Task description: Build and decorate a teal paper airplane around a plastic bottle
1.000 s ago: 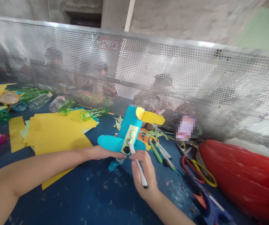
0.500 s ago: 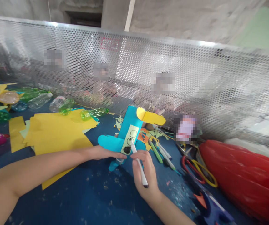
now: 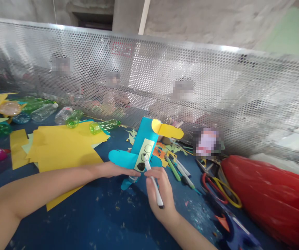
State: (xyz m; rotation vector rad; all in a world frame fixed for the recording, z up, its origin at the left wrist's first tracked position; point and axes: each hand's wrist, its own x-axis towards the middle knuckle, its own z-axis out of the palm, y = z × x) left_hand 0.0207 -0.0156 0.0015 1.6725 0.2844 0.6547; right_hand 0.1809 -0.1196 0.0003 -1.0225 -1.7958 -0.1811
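Observation:
A turquoise paper plane with a yellow propeller strip stands tilted over the blue table. My left hand grips it from below, under the wing. My right hand is closed on a white marker. The marker's tip touches a pale green strip on the plane's body, where circles are drawn and one is filled black.
Yellow paper sheets lie at the left, with plastic bottles behind them. Pens and paper scraps sit right of the plane, scissors beyond, then a red bag. A perforated metal screen runs along the back, with people behind it.
The marker tip has shifted slightly on the green strip. Both hands and the plane stay almost where they were.

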